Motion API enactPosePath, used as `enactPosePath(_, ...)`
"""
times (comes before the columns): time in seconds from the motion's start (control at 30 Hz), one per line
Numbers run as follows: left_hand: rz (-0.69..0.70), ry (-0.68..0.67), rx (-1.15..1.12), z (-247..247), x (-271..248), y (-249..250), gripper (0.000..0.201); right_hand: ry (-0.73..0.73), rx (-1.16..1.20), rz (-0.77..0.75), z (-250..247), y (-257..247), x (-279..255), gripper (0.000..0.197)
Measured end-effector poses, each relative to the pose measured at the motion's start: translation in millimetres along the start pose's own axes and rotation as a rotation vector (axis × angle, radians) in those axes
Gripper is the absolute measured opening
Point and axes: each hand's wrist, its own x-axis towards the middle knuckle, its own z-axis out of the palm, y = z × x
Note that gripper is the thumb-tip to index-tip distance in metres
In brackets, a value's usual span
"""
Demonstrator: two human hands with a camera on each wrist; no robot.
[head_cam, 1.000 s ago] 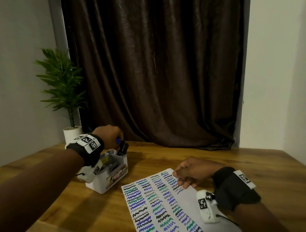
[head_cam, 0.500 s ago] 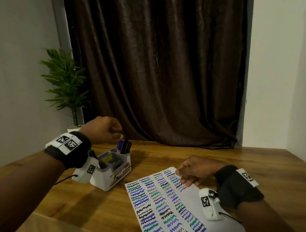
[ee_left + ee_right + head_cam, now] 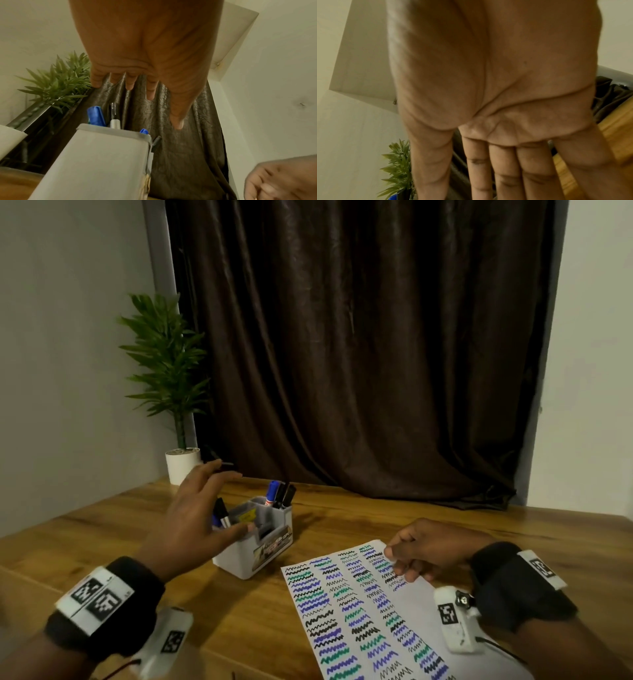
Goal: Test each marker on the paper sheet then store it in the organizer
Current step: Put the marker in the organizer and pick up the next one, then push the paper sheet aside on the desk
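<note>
Wooden table point(image 3: 342, 518) carries the organizer point(image 3: 255, 539) with markers point(image 3: 281, 494) standing inside, left hand point(image 3: 191, 518) spread empty above it, right hand point(image 3: 428, 553) resting loose-fingered on the scribbled paper sheet point(image 3: 359, 611); storing looks finished, next likely picking another marker, if any remain.

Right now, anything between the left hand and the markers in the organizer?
Nothing visible. The left hand hovers open beside the organizer, over the near markers; the far markers also stand uncovered.
</note>
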Motion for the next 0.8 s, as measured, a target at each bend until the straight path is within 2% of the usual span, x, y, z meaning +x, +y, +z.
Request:
enactPosePath(0.07, -0.008, -0.008, -0.006, 7, -7, -2, 0.082, 0.001, -0.016, -0.008, 0, -2, -2, 0.025)
enactPosePath(0.13, 0.045, -0.018, -0.005, 13, -11, 0, 0.077, 0.011, -0.025, -0.039, 0, -5, -4, 0.022)
enactPosePath(0.23, 0.128, -0.057, -0.033, 18, -16, 17, 0.073, 0.107, -0.032, -0.132, 0, -18, -13, 0.015)
enactPosePath(0.33, 0.162, -0.198, -0.094, 25, -24, 43, 0.063, 0.202, 0.043, -0.209, 0, -34, -23, 0.015)
enactPosePath(0.4, 0.234, -0.329, -0.012, 30, -26, 55, 0.056, 0.208, 0.011, -0.196, 1, -44, -34, 0.015)
enactPosePath(0.43, 0.270, -0.384, 0.039, 31, -29, 60, 0.057, 0.187, -0.093, -0.182, 4, -49, -43, 0.015)
enactPosePath(0.53, 0.307, -0.498, 0.124, 32, -37, 69, 0.062, 0.044, -0.359, -0.149, 22, -54, -79, 0.025)
enactPosePath(0.67, 0.326, -0.645, 0.130, 36, -45, 90, 0.065, -0.116, -0.364, -0.038, 46, -19, -130, 0.040)
enactPosePath(0.73, 0.361, -0.697, 0.173, 39, -43, 107, 0.065, -0.081, -0.363, 0.012, 52, 3, -157, 0.046)
enactPosePath(0.8, 0.411, -0.721, 0.194, 48, -37, 134, 0.064, 0.027, -0.379, 0.065, 52, 22, -190, 0.052)
